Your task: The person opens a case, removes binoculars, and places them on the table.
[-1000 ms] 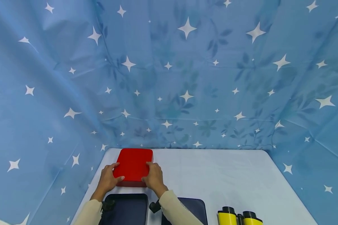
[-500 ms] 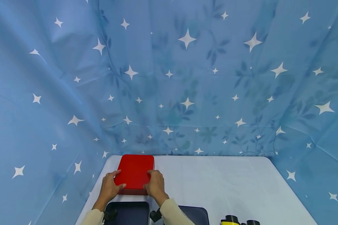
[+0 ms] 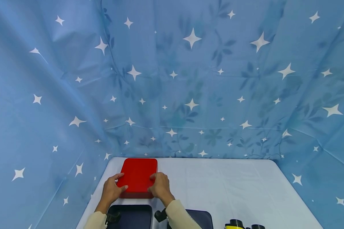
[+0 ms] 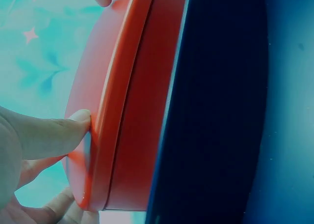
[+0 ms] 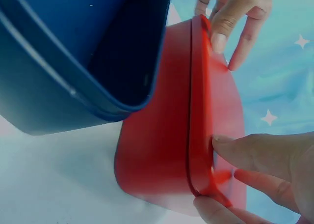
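Observation:
A red rectangular box (image 3: 136, 195) with a matching red lid (image 3: 139, 175) sits at the far left of the white table. At the lid's near left corner, my left hand (image 3: 110, 191) grips its edge with thumb and fingers apart. My right hand (image 3: 161, 187) holds the near right corner, its thumb on the lid and other fingers round the side in the right wrist view. A dark seam (image 5: 190, 101) runs between lid and box. Close in front stands an open dark blue box (image 3: 129, 206).
Right of the open box, partly behind the right sleeve (image 3: 179, 214), lies a second dark blue item (image 3: 200, 217), a tray or lid. Yellow and black binoculars (image 3: 235, 224) stand at the front edge of view. A blue starry curtain (image 3: 189, 79) surrounds the table (image 3: 232, 187).
The head view has tilted up, so the table sits lower in it. Both hands stay at the lid's near corners; the right hand has shifted very slightly rightward.

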A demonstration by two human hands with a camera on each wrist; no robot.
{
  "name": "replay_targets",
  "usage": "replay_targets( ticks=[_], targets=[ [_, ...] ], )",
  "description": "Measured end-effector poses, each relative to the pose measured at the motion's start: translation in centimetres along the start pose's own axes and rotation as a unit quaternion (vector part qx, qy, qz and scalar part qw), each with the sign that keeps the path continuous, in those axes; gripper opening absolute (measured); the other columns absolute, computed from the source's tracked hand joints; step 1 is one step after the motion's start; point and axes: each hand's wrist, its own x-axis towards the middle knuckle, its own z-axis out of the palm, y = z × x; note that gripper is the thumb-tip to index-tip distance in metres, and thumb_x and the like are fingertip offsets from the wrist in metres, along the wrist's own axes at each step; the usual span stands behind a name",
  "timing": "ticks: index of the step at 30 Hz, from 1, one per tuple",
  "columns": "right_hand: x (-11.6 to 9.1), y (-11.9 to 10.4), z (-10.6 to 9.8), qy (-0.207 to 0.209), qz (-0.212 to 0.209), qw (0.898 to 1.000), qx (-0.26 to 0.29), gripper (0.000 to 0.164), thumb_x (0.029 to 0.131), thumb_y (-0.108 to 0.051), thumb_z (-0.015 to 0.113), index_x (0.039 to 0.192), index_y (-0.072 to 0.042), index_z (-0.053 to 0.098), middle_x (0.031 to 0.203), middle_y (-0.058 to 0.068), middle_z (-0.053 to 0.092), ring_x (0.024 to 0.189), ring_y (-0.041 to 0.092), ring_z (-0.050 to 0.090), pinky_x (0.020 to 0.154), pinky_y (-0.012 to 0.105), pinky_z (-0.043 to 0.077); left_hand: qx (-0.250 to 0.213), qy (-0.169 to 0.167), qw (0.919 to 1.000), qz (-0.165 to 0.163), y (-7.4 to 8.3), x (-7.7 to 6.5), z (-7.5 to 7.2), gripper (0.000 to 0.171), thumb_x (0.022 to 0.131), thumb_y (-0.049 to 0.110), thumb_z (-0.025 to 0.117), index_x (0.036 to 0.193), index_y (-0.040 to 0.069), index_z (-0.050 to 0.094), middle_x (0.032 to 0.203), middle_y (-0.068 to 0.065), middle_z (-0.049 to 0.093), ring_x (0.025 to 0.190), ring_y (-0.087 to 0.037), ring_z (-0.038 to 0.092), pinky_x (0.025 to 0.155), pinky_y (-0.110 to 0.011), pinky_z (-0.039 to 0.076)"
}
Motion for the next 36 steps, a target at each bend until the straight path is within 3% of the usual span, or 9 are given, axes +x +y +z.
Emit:
replay_targets(
  ticks=[11, 19, 25, 32, 36],
  targets=[
    [0.7, 0.2, -0.2, -0.026, 0.029, 0.998, 0.052, 0.040, 0.066, -0.001, 0.090, 0.103, -0.011, 0.079, 0.105, 0.008, 0.067, 0.100, 0.024, 0.058, 0.066, 0.037, 0.062, -0.003, 0.002, 0.9992, -0.041, 0.1, 0.1, -0.3, 0.068, 0.076, 0.015, 0.085, 0.138, 0.008, 0.059, 0.136, -0.024, 0.055, 0.087, -0.026, 0.059, 0.068, -0.035, 0.058],
    [0.7, 0.6, -0.6, -0.044, 0.042, 0.992, 0.107, 0.036, 0.067, 0.001, 0.088, 0.100, -0.011, 0.079, 0.099, 0.008, 0.067, 0.089, 0.020, 0.056, 0.062, 0.033, 0.059, 0.004, 0.002, 0.9994, -0.034, -0.2, 0.2, -0.1, 0.067, 0.077, 0.018, 0.085, 0.138, 0.010, 0.059, 0.137, -0.022, 0.056, 0.091, -0.027, 0.060, 0.070, -0.036, 0.057],
    [0.8, 0.7, -0.7, -0.046, 0.050, 0.990, 0.125, 0.035, 0.068, 0.004, 0.087, 0.097, -0.013, 0.079, 0.101, 0.008, 0.067, 0.089, 0.020, 0.056, 0.057, 0.031, 0.058, -0.016, -0.001, 0.9985, -0.053, -0.7, 0.5, 0.0, 0.070, 0.073, 0.024, 0.088, 0.137, 0.014, 0.061, 0.136, -0.023, 0.056, 0.099, -0.032, 0.058, 0.070, -0.036, 0.059],
    [0.8, 0.9, -0.1, -0.039, 0.057, 0.991, 0.118, 0.035, 0.066, 0.005, 0.087, 0.095, -0.013, 0.079, 0.097, 0.007, 0.068, 0.083, 0.019, 0.058, 0.054, 0.029, 0.057, -0.043, -0.019, 0.9968, -0.065, -0.9, 0.6, -0.5, 0.069, 0.076, 0.026, 0.087, 0.138, 0.015, 0.060, 0.140, -0.020, 0.054, 0.099, -0.030, 0.057, 0.067, -0.032, 0.056],
    [0.7, 1.1, 0.2, -0.022, 0.055, 0.993, 0.105, 0.036, 0.067, 0.003, 0.088, 0.097, -0.015, 0.079, 0.111, 0.009, 0.069, 0.091, 0.021, 0.059, 0.058, 0.030, 0.059, -0.027, -0.018, 0.9987, -0.040, -0.9, 0.6, -0.6, 0.071, 0.074, 0.026, 0.087, 0.138, 0.012, 0.060, 0.136, -0.022, 0.056, 0.091, -0.027, 0.059, 0.067, -0.034, 0.058]
  ],
)
